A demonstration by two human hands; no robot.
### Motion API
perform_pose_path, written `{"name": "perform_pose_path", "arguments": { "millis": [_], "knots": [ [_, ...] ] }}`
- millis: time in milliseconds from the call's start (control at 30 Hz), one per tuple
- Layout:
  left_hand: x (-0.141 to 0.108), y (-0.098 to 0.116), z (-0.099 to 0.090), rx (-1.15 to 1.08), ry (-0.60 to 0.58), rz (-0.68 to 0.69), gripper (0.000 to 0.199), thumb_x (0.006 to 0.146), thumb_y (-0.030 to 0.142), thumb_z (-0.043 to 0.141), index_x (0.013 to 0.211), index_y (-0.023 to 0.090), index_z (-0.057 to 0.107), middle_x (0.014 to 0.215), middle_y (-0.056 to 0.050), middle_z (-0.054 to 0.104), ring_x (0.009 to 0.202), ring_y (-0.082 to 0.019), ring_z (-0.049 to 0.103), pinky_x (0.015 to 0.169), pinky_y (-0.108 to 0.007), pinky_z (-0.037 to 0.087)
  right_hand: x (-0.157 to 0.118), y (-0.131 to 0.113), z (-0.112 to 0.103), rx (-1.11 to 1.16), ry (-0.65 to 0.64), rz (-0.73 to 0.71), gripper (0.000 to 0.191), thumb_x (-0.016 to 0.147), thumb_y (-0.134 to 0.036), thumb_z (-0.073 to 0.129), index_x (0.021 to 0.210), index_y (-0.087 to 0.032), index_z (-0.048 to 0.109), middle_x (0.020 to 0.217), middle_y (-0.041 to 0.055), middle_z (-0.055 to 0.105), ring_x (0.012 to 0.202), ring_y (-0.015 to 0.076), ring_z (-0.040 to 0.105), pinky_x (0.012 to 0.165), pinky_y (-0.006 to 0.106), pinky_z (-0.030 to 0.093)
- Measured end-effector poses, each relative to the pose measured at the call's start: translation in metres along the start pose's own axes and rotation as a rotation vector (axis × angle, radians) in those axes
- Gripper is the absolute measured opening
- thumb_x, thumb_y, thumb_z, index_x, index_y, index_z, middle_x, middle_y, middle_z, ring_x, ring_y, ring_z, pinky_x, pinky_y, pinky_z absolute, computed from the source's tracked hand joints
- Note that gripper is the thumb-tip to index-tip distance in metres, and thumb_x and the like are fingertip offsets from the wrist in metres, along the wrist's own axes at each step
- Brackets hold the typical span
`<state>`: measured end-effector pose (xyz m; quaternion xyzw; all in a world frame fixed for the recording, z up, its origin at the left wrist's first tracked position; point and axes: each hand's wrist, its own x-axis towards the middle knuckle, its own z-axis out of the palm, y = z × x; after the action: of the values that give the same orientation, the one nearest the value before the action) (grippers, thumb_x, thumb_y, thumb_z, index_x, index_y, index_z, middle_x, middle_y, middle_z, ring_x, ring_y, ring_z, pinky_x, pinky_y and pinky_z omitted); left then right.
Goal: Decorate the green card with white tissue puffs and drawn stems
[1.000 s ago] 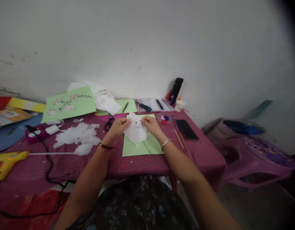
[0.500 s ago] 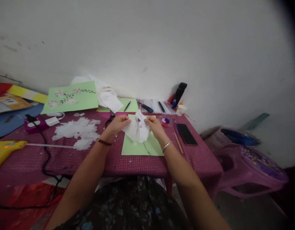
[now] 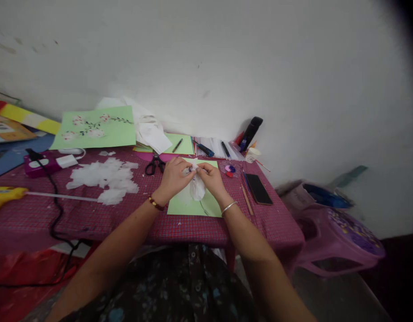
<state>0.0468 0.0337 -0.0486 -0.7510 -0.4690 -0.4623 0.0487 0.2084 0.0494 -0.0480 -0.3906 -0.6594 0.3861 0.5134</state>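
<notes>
Between my hands is a white tissue [image 3: 197, 189], bunched together and stained with small purple marks. My left hand [image 3: 173, 179] pinches it from the left, and my right hand [image 3: 210, 177] pinches it from the right; both are closed, fingertips nearly meeting. Below them lies a light green sheet [image 3: 182, 206] with a thin dark stem drawn on it. Black-handled scissors [image 3: 155, 164] rest just beyond my left hand. Right of my right hand is a small palette [image 3: 230, 169] with purple, pink and red paint.
White tissue pieces [image 3: 105, 176] lie in a heap at left, beside a yellow glue gun [image 3: 6, 196] and a purple power socket [image 3: 41, 164]. A painted green sheet [image 3: 95, 127] leans behind. A phone [image 3: 258, 188] and a wooden stick [image 3: 247, 199] lie at right; a pink stool [image 3: 340, 241] stands beyond.
The tissue was spread flat between my hands and is now gathered into a narrow bunch. My hands have drawn together. The view has shifted slightly.
</notes>
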Motion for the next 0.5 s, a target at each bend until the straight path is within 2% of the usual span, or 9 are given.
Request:
{"name": "perform_pose_path", "arguments": {
  "millis": [133, 300, 500],
  "knots": [
    [0.0008, -0.0019, 0.0023, -0.135, 0.011, -0.042, 0.008, 0.083, 0.024, 0.067, 0.080, 0.017, 0.071, 0.083, -0.006, 0.071, 0.083, -0.023, 0.062, 0.078, -0.037, 0.046, 0.0001, 0.0010, -0.0001, -0.007, -0.019, -0.015, 0.022, 0.075, -0.040, 0.063, 0.081, -0.020, 0.069, 0.081, 0.0025, 0.069, 0.077, 0.0191, 0.061, 0.073, 0.031, 0.047],
    [0.0003, -0.0015, 0.0023, -0.351, -0.002, -0.169, 0.017, 0.087, 0.027, 0.059, 0.077, 0.018, 0.070, 0.075, -0.003, 0.071, 0.070, -0.018, 0.062, 0.067, -0.030, 0.046, -0.0002, 0.0024, 0.0011, -0.011, -0.025, -0.014, 0.022, 0.075, -0.040, 0.064, 0.081, -0.020, 0.071, 0.084, 0.0030, 0.071, 0.080, 0.0200, 0.062, 0.075, 0.032, 0.048],
    [-0.0024, -0.0004, -0.0004, -0.161, 0.037, -0.153, 0.025, 0.088, 0.026, 0.055, 0.069, 0.018, 0.068, 0.072, -0.004, 0.069, 0.071, -0.019, 0.061, 0.067, -0.031, 0.043, -0.0007, 0.0043, 0.0040, 0.022, 0.016, 0.039, 0.023, 0.073, -0.041, 0.066, 0.080, -0.019, 0.071, 0.082, 0.0034, 0.071, 0.077, 0.0194, 0.061, 0.069, 0.030, 0.048]
  ]
}}
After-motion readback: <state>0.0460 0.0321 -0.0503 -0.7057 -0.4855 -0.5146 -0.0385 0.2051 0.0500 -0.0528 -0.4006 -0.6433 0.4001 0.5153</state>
